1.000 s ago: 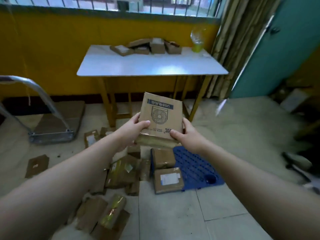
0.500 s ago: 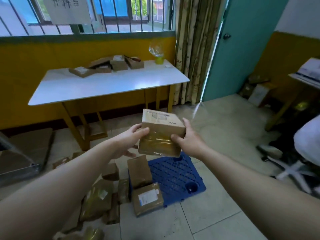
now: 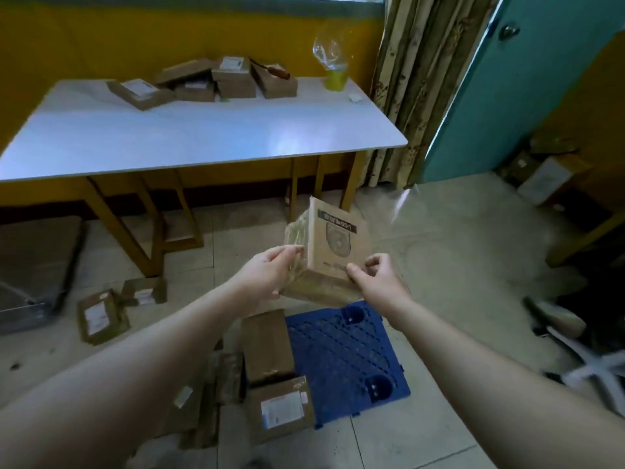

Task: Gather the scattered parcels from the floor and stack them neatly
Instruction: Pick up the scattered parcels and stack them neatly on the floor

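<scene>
Above a blue pallet at 6 o'clock, left hand and right hand grip one parcel; boxes top the bench.

The white tabletop ahead of me carries a huddle of cardboard parcels and a clear bag holding something yellow. On the tiled floor lie a blue plastic pallet, two parcels overlapping its left edge, and a labelled parcel further left.

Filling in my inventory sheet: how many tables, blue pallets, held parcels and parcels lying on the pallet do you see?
Table: 1
Blue pallet: 1
Held parcel: 1
Parcels on the pallet: 2
Total: 5
</scene>
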{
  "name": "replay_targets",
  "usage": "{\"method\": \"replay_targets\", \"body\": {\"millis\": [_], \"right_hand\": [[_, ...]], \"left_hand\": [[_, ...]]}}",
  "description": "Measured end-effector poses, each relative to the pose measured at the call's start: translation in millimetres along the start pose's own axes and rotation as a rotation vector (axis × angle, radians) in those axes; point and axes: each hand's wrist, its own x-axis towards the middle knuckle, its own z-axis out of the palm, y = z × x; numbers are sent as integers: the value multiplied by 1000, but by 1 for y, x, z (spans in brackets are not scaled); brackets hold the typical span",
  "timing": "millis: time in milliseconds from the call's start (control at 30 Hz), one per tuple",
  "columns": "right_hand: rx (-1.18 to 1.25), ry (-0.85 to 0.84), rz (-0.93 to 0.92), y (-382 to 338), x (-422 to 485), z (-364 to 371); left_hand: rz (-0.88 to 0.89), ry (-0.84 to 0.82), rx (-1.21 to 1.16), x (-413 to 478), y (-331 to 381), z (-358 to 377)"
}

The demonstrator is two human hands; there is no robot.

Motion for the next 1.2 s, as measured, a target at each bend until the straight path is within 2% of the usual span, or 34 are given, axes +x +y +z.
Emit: {"method": "replay_targets", "body": {"millis": [100, 200, 267, 367, 533, 667, 800, 1000, 1200], "right_hand": [[69, -144, 20, 1, 33, 9], [66, -240, 39, -5, 69, 15], [1, -292, 73, -5, 93, 21], [-166, -443, 89, 4, 123, 31], [-144, -462, 138, 60, 179, 51], [-223, -394, 116, 129, 216, 82], [-272, -342, 169, 199, 247, 120], [-325, -359, 212, 294, 282, 183], [-259, -336, 240, 349, 299, 235]], "left_hand": [[-16, 108, -36, 26, -11, -1], [-178, 155, -92, 51, -17, -3], [-253, 171, -134, 67, -24, -1], [-252, 267, -151, 92, -36, 12], [-275, 295, -61, 146, -77, 42], [-297, 260, 73, 185, -140, 62], [-320, 222, 206, 217, -221, 68], [-500, 127, 834, 245, -349, 58], [-491, -26, 1012, 257, -446, 55]]}}
